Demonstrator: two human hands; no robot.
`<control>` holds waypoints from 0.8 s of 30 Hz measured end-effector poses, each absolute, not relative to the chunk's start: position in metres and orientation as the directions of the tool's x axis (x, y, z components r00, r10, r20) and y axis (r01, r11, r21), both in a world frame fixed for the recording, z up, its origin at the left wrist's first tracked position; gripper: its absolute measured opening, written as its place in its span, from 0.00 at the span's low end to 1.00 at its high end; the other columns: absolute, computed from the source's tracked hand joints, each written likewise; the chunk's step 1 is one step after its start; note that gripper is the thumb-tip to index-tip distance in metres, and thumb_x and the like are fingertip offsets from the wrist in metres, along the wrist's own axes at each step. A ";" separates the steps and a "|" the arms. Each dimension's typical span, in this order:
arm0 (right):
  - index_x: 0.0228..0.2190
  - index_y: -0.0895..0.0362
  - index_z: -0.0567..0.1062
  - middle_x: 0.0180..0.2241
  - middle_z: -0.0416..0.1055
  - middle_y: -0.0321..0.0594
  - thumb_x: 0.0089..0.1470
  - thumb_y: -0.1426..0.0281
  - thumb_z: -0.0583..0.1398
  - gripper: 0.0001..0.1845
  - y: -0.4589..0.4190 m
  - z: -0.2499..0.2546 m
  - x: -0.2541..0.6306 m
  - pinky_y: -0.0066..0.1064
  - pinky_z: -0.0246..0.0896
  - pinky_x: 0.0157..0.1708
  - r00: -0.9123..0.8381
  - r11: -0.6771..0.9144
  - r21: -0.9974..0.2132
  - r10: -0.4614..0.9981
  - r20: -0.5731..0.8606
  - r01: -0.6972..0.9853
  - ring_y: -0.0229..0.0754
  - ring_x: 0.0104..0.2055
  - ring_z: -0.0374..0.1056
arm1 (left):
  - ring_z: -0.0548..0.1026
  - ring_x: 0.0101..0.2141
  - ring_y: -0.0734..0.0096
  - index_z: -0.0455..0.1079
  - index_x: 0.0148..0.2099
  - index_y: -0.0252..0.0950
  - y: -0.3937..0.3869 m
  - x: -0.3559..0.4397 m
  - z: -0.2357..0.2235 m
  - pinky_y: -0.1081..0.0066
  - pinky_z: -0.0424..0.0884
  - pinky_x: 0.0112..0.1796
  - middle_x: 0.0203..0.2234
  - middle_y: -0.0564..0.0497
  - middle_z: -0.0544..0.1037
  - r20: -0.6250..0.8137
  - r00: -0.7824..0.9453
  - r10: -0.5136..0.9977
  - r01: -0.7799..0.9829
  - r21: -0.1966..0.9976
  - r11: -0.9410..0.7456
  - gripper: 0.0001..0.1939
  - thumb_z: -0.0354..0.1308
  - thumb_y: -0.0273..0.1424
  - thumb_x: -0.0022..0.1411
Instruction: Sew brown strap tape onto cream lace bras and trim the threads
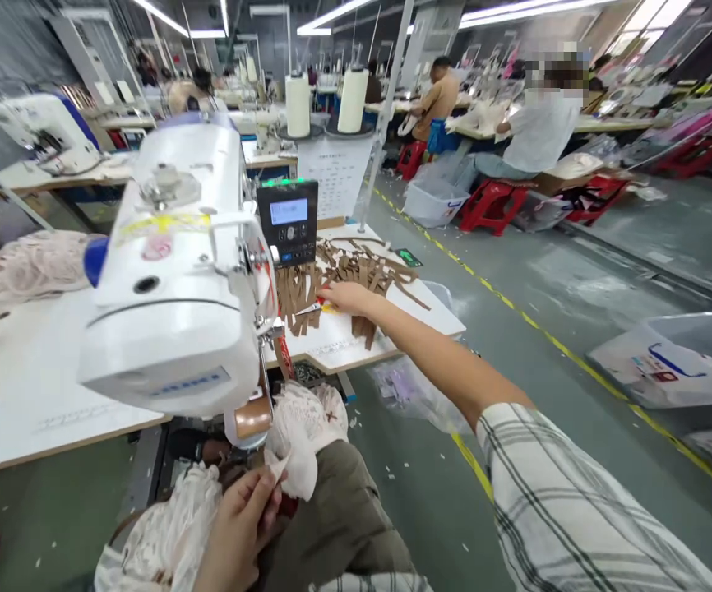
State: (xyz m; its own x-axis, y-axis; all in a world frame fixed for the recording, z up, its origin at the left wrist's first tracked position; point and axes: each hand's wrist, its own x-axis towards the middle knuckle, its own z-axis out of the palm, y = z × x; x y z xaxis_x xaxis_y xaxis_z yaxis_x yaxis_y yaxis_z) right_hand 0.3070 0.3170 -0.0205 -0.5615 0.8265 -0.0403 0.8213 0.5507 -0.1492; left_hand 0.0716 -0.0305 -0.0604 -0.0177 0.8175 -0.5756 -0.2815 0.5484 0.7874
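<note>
My left hand pinches the edge of the pale ruffled fabric over my lap, just below the sewing machine. My right hand reaches onto the white table, its fingers closed around the small scissors, whose blades point left. The scissors are among the brown strips, right beside the machine's control panel.
</note>
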 end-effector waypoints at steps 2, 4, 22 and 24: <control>0.48 0.59 0.73 0.41 0.75 0.50 0.54 0.71 0.62 0.19 0.304 -0.016 0.313 0.31 0.63 0.38 -0.559 0.552 -0.120 0.828 -0.041 0.825 0.48 0.40 0.73 | 0.55 0.20 0.83 0.68 0.26 0.33 -0.030 0.066 -0.060 0.80 0.54 0.22 0.18 0.57 0.62 -0.595 -0.013 0.804 -0.351 0.755 0.553 0.27 0.69 0.53 0.46; 0.49 0.60 0.72 0.41 0.75 0.51 0.58 0.69 0.59 0.18 0.271 -0.017 0.326 0.31 0.63 0.37 -0.545 0.539 -0.113 0.838 -0.028 0.835 0.48 0.39 0.73 | 0.56 0.20 0.83 0.70 0.28 0.33 -0.029 0.063 -0.057 0.80 0.54 0.22 0.19 0.57 0.64 -0.591 -0.028 0.807 -0.407 0.744 0.530 0.25 0.70 0.50 0.47; 0.49 0.55 0.70 0.47 0.72 0.47 0.59 0.66 0.58 0.16 0.010 -0.036 0.291 0.35 0.68 0.33 -0.716 0.566 -0.562 0.694 -0.070 0.604 0.46 0.40 0.72 | 0.62 0.21 0.81 0.68 0.28 0.33 -0.036 0.062 -0.053 0.78 0.59 0.23 0.23 0.54 0.69 -0.562 -0.011 0.827 -0.460 0.737 0.495 0.17 0.64 0.42 0.57; 0.49 0.54 0.70 0.45 0.73 0.45 0.60 0.66 0.58 0.16 0.013 -0.038 0.291 0.33 0.66 0.30 -0.734 0.559 -0.584 0.673 -0.095 0.588 0.43 0.34 0.71 | 0.60 0.21 0.83 0.69 0.29 0.33 -0.038 0.060 -0.056 0.78 0.57 0.23 0.24 0.54 0.71 -0.547 -0.020 0.837 -0.447 0.753 0.482 0.15 0.63 0.40 0.58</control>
State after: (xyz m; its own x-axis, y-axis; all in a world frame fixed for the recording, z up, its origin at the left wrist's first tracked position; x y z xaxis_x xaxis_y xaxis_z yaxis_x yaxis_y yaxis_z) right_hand 0.2907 0.0128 -0.0382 -0.7338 0.6727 -0.0948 0.5882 0.5594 -0.5840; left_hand 0.0604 -0.0379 -0.0561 -0.0196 0.8368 -0.5472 -0.4475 0.4821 0.7532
